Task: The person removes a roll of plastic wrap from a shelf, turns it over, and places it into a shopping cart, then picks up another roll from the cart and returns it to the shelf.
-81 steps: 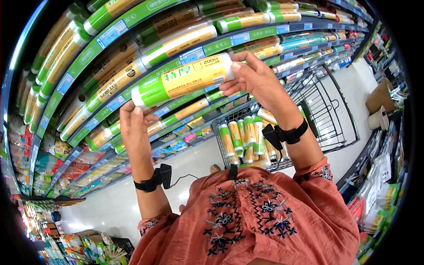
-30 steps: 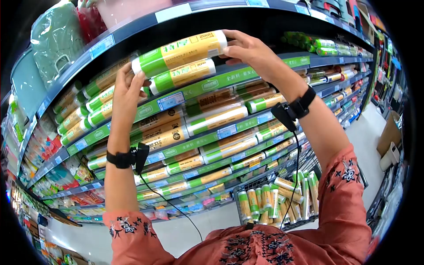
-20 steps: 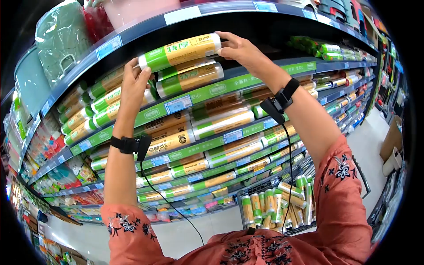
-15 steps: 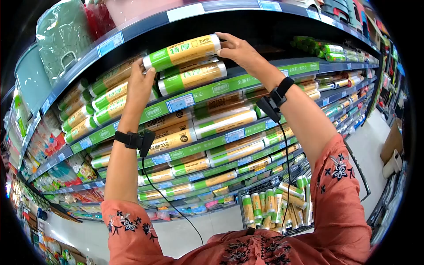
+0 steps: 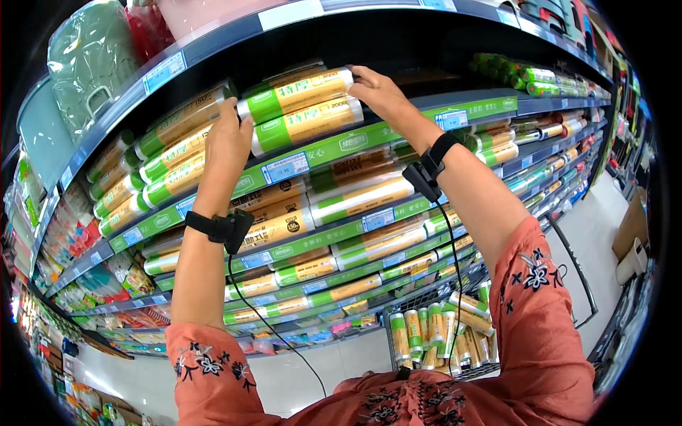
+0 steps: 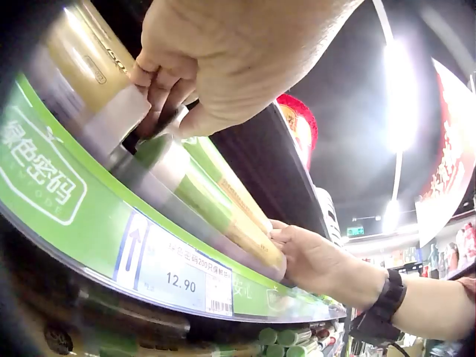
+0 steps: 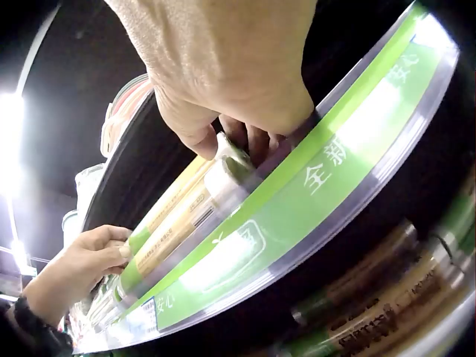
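A roll of plastic bags point(image 5: 297, 94) with a green and yellow label lies on top of a matching roll point(image 5: 309, 126) on the upper shelf. My left hand point(image 5: 227, 142) holds its left end, with curled fingers reaching down behind the end in the left wrist view. At the other end, my right hand point(image 5: 387, 101) pinches the roll between thumb and fingers. In the right wrist view, the right hand point(image 7: 230, 67) partly hides the roll's white end. More stacked rolls point(image 5: 174, 160) lie just left of my left hand.
A green shelf strip point(image 5: 362, 138) with price tags runs along the front edge. The shelf above point(image 5: 227, 39) carries bins and bags. Lower shelves hold more rolls. A wire cart point(image 5: 387, 334) full of rolls stands below right. Cables hang from both wrist cameras.
Both hands have carried the roll up from lower in front of the shelves and lowered it onto the matching roll. Over the last half second it came down slightly.
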